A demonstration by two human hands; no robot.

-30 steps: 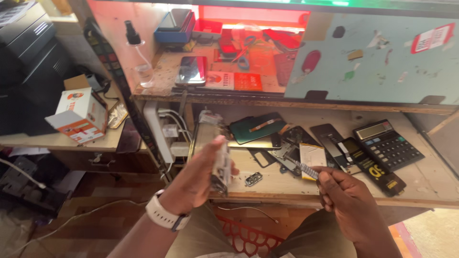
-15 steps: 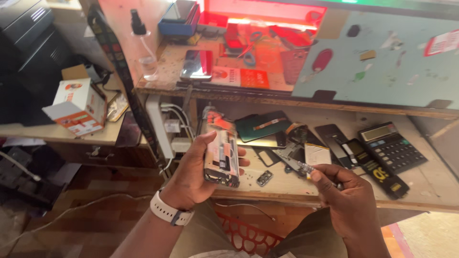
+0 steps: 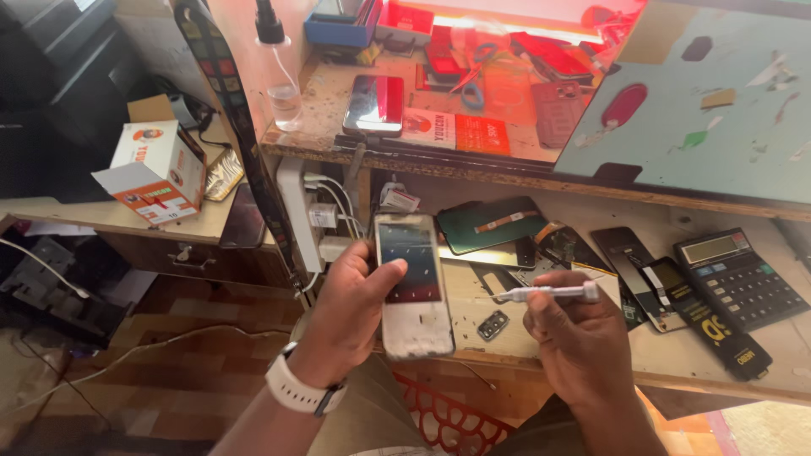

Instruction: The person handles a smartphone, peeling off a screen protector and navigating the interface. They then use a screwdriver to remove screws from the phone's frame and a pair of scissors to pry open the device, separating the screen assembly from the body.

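Fingers point(image 3: 359, 263) of the left hand point(image 3: 351, 317) wrap around the white phone point(image 3: 413, 285), thumb laid across its lit screen, holding it face up just above the front edge of the wooden bench point(image 3: 676, 355). Half a second ago the same phone was tilted on edge, showing its opened side; it now lies flat toward the camera, screen up, and the hand has come lower and nearer. The right hand point(image 3: 574, 342) pinches a thin white tool point(image 3: 549, 293) between thumb and curled fingers, tip pointing left toward the phone, close but not touching; it sat further right before.

Just under the tool lies a small dark camera frame part point(image 3: 492, 324). Behind the phone are a green-backed panel point(image 3: 488, 224), loose dark phone screens point(image 3: 629, 262) and, to the right, a black calculator point(image 3: 737, 277). A white power strip point(image 3: 302, 215) with plugged chargers hangs at the bench's left end. On the upper shelf point(image 3: 338, 127) rest a dark phone point(image 3: 376, 105), a clear spray bottle point(image 3: 283, 80) and a grey-blue mat point(image 3: 718, 127) under red light. An orange-and-white box point(image 3: 156, 169) sits on a side counter; cables trail over the brown floor point(image 3: 169, 380).
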